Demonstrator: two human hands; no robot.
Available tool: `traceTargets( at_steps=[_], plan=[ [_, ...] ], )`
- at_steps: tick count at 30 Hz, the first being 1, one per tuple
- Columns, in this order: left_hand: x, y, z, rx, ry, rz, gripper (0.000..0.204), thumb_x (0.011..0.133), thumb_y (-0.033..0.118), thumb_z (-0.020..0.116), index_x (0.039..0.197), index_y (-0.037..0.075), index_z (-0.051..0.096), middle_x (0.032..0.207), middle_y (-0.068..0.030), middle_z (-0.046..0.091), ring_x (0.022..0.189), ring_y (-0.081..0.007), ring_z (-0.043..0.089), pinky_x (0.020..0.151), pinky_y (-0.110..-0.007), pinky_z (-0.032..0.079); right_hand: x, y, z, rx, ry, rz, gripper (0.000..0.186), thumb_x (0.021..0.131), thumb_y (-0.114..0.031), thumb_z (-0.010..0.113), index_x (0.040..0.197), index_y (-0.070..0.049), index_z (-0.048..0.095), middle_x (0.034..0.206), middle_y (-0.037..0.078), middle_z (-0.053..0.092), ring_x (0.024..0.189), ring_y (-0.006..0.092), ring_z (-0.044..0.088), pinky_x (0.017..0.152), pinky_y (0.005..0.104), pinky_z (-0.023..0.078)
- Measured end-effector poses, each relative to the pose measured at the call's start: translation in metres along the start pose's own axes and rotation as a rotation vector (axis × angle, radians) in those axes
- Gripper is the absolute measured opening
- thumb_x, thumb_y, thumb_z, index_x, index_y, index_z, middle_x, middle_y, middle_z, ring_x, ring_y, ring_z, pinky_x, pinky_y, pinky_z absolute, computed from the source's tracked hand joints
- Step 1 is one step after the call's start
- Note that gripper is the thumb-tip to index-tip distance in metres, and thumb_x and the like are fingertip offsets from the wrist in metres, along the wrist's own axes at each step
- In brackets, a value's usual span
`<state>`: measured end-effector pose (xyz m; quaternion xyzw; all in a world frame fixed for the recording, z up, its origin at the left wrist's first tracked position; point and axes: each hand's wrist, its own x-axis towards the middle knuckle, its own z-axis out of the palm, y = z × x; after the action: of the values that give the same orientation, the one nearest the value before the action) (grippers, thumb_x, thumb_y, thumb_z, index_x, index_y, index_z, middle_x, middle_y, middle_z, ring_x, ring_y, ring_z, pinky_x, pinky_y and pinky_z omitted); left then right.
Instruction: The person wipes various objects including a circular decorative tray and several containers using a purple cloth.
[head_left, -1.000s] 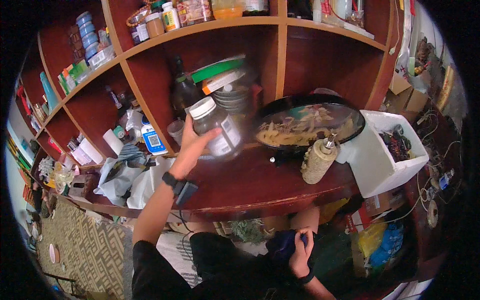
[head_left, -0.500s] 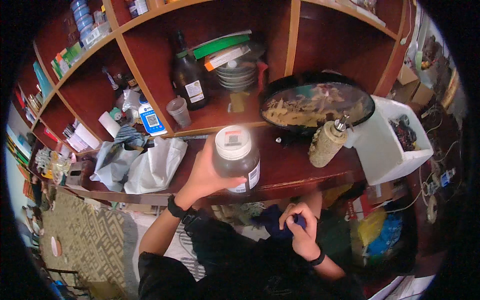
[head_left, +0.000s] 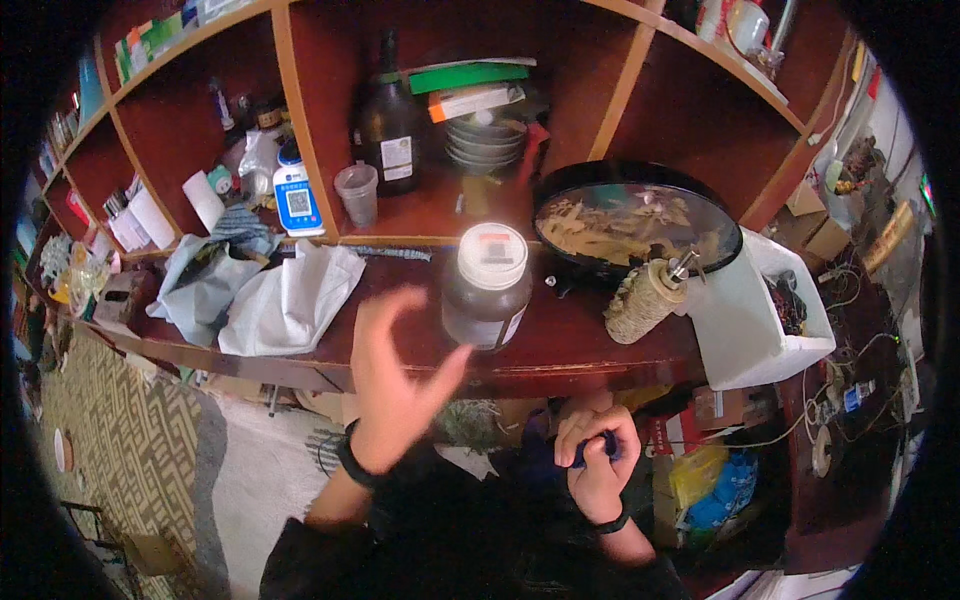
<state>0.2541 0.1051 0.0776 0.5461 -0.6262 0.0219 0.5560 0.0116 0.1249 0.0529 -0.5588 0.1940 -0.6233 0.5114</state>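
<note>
A dark jar (head_left: 484,306) with a white screw lid (head_left: 493,250) stands upright near the front edge of the reddish-brown shelf. Just left of it, apart from the jar, is my left hand (head_left: 395,385), thumb and fingers spread in a curve, slightly blurred and with nothing in it. My right hand (head_left: 603,455) is below the shelf edge, its fingers closed round a bunched dark blue cloth (head_left: 598,447), most of which is hidden by the hand and shadow.
Crumpled whitish bags (head_left: 290,300) lie left of the jar. Behind stand a dark bottle (head_left: 392,140), a clear plastic cup (head_left: 357,193) and stacked bowls (head_left: 485,145). To the right are a black-rimmed oval decorative panel (head_left: 640,215), a rope-wrapped pump bottle (head_left: 640,303) and a white foam box (head_left: 745,340).
My left hand has let go of the jar and drawn back toward me, its fingers now apart. The jar rests on the shelf. My right hand still grips the cloth.
</note>
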Motion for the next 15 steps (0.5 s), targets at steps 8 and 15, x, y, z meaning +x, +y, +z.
traceTargets(
  at_steps=[8,15],
  plan=[
    [-0.115,0.015,0.015,-0.277,-0.746,-0.047,0.04,0.086,0.034,0.08,0.108,0.002,0.068,0.1,-0.0169,0.07,0.091,-0.038,0.068,0.083,-0.045,0.056,0.021,0.0,0.032,-0.408,-0.099,-0.223,0.042,0.098,-0.043,0.069,0.092,-0.005,0.052,0.069,0.01,0.065,0.062,0.0237,0.064,0.061,0.0344,0.052],
    [-0.093,-0.032,-0.025,-0.109,-0.723,-0.151,0.024,0.089,0.015,0.071,0.111,0.005,0.07,0.097,-0.0194,0.071,0.088,-0.0389,0.068,0.077,-0.047,0.056,0.042,-0.024,0.008,-1.18,-0.128,-0.459,0.037,0.081,-0.043,0.082,0.081,-0.01,0.067,0.078,0.007,0.069,0.078,0.0289,0.069,0.072,0.0378,0.052]
  ],
)
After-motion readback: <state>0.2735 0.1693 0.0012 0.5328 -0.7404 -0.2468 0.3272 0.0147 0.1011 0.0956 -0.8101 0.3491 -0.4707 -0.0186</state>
